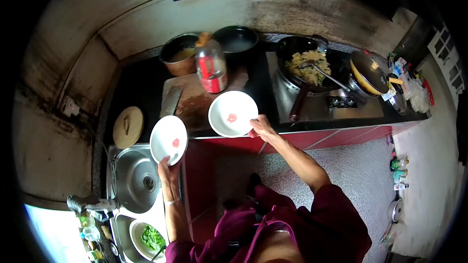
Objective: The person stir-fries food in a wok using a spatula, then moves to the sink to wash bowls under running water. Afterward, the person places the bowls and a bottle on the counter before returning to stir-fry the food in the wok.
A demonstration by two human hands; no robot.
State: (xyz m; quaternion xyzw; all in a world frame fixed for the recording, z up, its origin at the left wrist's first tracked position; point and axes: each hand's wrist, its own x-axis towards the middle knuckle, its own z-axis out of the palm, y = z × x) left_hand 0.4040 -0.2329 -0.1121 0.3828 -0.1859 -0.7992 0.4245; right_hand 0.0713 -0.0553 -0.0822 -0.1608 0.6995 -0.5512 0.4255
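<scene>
My left hand [167, 169] grips the lower rim of a white bowl [165, 134] with a red mark inside, tilted beside the sink. My right hand [262, 126] is closed on the right rim of a second white bowl [233, 107], which also has a red mark inside. This one is held over the front edge of the counter, by a wooden cutting board [195, 104]. A cleaver [171, 101] lies on the board's left side. Behind the bowls stands a clear jar [210, 65] with a red label, somewhat blurred. Both bowls look bare apart from the marks.
A wok [292, 51] of fried rice with a spatula [324, 72] sits on the stove [358, 107]. Two pots [181, 68] stand at the back. A round lid [128, 127] lies left, near the steel sink [129, 165]. Greens [152, 238] fill a basin in the second sink.
</scene>
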